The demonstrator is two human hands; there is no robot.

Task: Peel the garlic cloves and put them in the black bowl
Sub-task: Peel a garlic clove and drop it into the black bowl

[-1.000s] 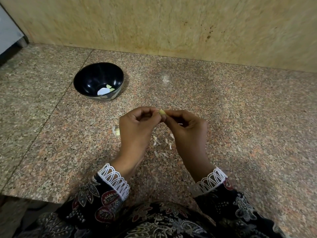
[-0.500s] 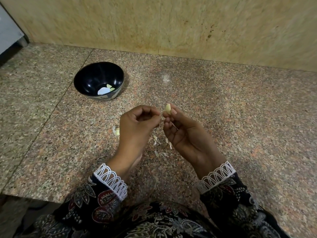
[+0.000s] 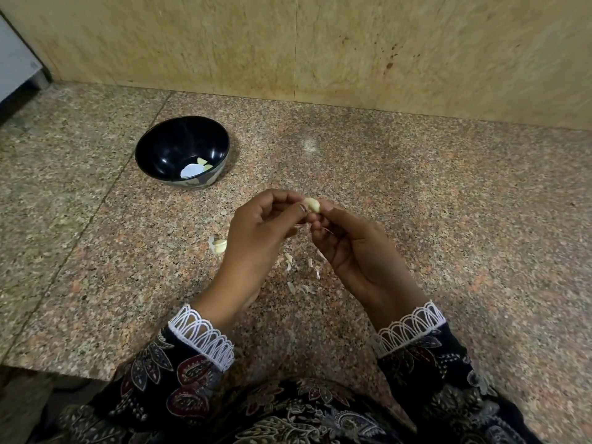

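Head view: a couple of peeled cloves [image 3: 202, 164] already sit in the black bowl [image 3: 166, 145]. Near the bowl, both the left hand [image 3: 259, 232] and right hand [image 3: 352, 248] pinch a pale, mostly bare garlic clove [image 3: 312, 205]. Another clove [image 3: 219, 245] waits on the bench [image 3: 448, 203], skins [image 3: 298, 274] scattered nearby.

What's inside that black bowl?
Inside the black bowl lie a couple of pale peeled garlic cloves beside a white patch, perhaps glare or skin. The near wall hides the rest of the bottom.
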